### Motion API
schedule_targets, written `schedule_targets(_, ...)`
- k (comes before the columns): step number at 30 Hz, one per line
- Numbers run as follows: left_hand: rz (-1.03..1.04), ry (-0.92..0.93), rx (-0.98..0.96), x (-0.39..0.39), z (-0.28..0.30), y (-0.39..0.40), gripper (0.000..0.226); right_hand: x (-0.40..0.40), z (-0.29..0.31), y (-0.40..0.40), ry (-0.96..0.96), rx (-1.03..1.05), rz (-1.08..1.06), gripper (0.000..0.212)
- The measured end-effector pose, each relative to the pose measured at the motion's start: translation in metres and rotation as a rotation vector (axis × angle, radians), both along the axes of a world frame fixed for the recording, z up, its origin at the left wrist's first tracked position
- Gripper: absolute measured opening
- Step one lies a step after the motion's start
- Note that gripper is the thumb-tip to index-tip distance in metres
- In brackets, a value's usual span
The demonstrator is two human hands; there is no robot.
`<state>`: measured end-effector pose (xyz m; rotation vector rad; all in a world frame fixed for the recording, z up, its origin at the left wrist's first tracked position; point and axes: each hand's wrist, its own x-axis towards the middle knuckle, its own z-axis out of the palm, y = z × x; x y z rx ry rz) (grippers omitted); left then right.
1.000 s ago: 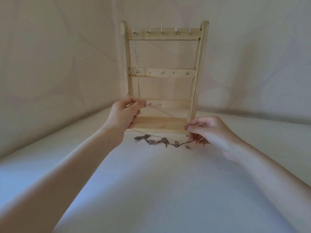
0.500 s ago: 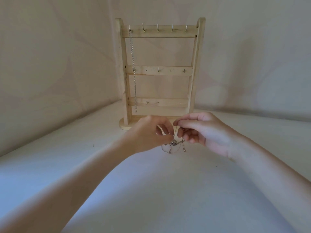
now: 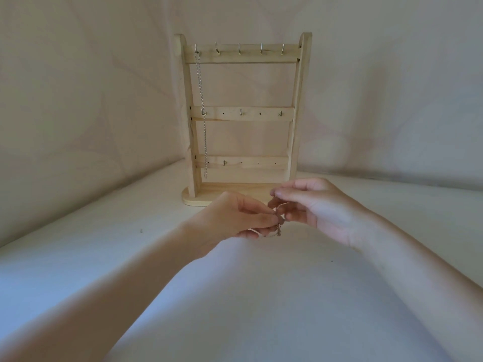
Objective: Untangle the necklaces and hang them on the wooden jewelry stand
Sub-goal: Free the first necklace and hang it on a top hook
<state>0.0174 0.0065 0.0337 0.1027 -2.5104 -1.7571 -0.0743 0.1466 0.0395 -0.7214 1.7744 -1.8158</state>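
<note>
I pinch the bunched necklaces (image 3: 279, 226) with my left hand (image 3: 235, 218) and right hand (image 3: 311, 205) just before the wooden jewelry stand (image 3: 243, 121), and should tease loops apart gently, never yanking.

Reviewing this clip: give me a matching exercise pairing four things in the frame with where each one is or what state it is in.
Things:
1. silver chain
2. tangled necklace
3. wooden jewelry stand
4. right hand

States:
A. stands upright by the back wall
B. hangs from the leftmost top hook
C. bunched between both hands' fingertips
D. pinches the tangle opposite the left hand

Pairs: 1-B, 2-C, 3-A, 4-D
</note>
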Motion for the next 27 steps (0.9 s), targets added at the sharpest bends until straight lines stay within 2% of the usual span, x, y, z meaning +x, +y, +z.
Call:
schedule_targets(3,0.004,-0.035,0.054,0.0,0.0,-0.003,0.011,-0.003,-0.004,0.003,0.264,0.229,-0.133,0.007)
schedule_targets(5,0.031,-0.043,0.052,0.0,0.001,-0.004,0.011,-0.005,0.0,0.005,0.42,0.268,-0.185,0.005)
schedule_targets(11,0.074,-0.025,-0.005,0.0,0.002,-0.008,0.013,0.001,0.008,0.004,0.532,0.272,0.02,0.005)
schedule_targets(16,0.066,-0.011,-0.118,-0.002,0.001,-0.008,0.016,0.002,0.003,0.001,0.623,0.29,0.046,0.009)
schedule_targets(24,0.042,0.005,-0.314,-0.004,-0.004,-0.007,0.014,0.001,-0.003,0.0,0.856,0.434,0.097,0.013)
schedule_targets(27,0.027,0.013,-0.341,-0.005,-0.005,-0.008,0.017,0.0,-0.006,-0.002,0.87,0.425,0.121,0.015)
